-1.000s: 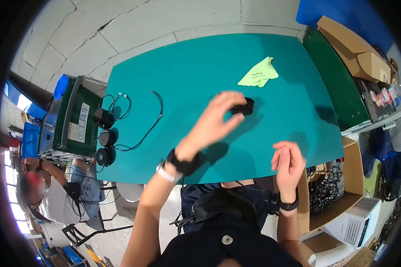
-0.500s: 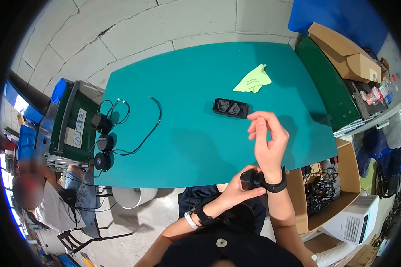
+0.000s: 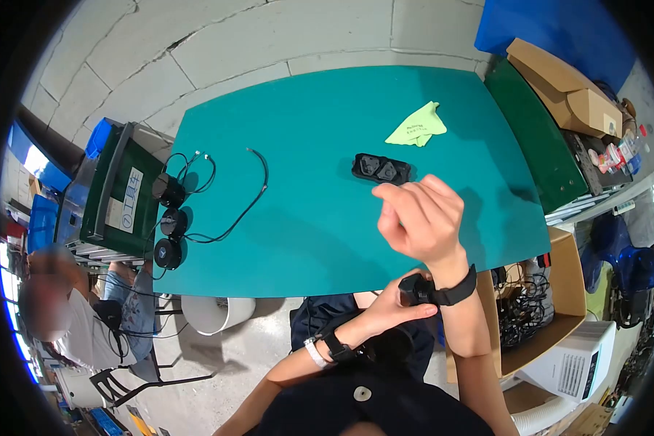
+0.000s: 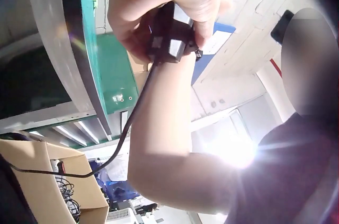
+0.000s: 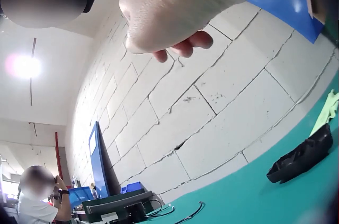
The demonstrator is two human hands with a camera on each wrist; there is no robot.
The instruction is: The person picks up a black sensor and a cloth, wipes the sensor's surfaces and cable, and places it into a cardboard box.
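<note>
Since the earlier head frames, left hand [image 3: 392, 307] has gone from above the black tray to the other wrist; right hand [image 3: 425, 218] has come up over the table [image 3: 298, 254] and its fingers have curled in. Tray looks unmoved next to the cloth.

Left hand grips the black wrist device [image 3: 414, 289], fingers and thumb round it. Device sits at the right wrist on a wide black strap [image 3: 455, 291]; blocky end points left in head view, long axis roughly crosswise to the forearm. Left wrist view: black cable [image 4: 127, 129] runs out of it, down toward the cardboard box [image 4: 58, 181].

Right hand closed in a loose fist, nothing seen in it, above the table, near the black tray [image 3: 381, 168]. Tray lies flat, two compartments facing up, long axis left to right, right end slightly nearer the person.

Light green cloth [image 3: 418, 125] beyond the tray, toward its right, printed, crumpled. Three round black units [image 3: 168, 221] in a row at the left table edge, thin cables [image 3: 243, 221] beside them. Seated person [image 3: 87, 312] at far left.
</note>
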